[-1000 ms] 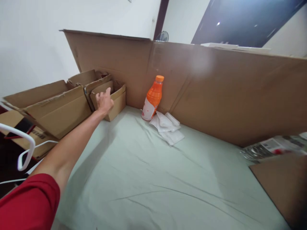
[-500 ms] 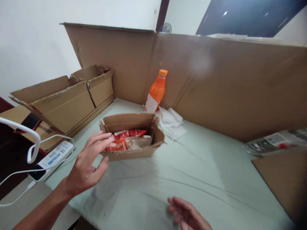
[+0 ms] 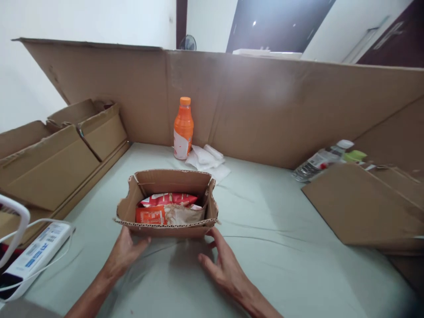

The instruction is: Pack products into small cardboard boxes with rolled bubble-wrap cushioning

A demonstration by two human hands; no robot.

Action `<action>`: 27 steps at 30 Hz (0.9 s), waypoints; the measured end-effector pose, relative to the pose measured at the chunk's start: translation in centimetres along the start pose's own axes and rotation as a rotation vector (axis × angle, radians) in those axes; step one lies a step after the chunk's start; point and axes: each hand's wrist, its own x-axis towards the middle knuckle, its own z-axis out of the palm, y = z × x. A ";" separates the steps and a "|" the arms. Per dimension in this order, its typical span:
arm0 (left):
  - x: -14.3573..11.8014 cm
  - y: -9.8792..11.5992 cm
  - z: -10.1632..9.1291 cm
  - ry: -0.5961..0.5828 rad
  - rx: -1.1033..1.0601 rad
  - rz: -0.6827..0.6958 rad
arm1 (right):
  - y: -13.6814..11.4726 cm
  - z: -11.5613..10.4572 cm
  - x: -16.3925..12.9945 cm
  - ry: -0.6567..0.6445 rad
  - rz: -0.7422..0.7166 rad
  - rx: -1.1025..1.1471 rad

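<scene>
A small open cardboard box [image 3: 168,232] stands on the pale green table cover. Inside it lie a red snack packet [image 3: 168,199] and, in front of that, an orange and beige packet [image 3: 150,215]. My left hand [image 3: 124,252] is at the box's lower left corner, its fingers partly hidden behind the side and its thumb in front. At the lower right corner my right hand [image 3: 225,265] curls its fingers against the box, thumb held away from the front wall. Between them the two hands hold the box.
Behind the box an orange drink bottle [image 3: 183,128] stands beside white plastic wrappers [image 3: 208,159]. Larger open cardboard boxes [image 3: 56,168] and a white power strip [image 3: 39,256] with cables line the left. A clear bottle [image 3: 318,163] leans behind cardboard [image 3: 351,207] at the right. Cardboard panels [image 3: 265,115] wall the back.
My left hand has moved from above the box's left end down to its left side. My right hand has come up to the right corner. The view has turned right.
</scene>
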 end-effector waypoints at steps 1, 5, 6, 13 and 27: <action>0.9 0.7 0.9 -0.020 -0.021 -0.001 | 0.1 -0.5 0.6 0.021 0.008 -0.016; 4.9 3.9 4.8 -0.129 -0.100 0.045 | 1.0 -2.8 3.1 0.108 0.054 -0.063; 5.7 4.5 5.8 -0.137 -0.111 0.065 | 1.5 -3.6 3.9 0.117 0.052 -0.065; 6.2 2.3 9.1 -0.032 -0.057 0.069 | 5.4 -12.3 13.8 0.342 -0.031 -0.233; 6.2 -0.6 8.8 -0.053 -0.020 0.071 | 6.4 -19.2 26.0 0.706 0.082 -0.046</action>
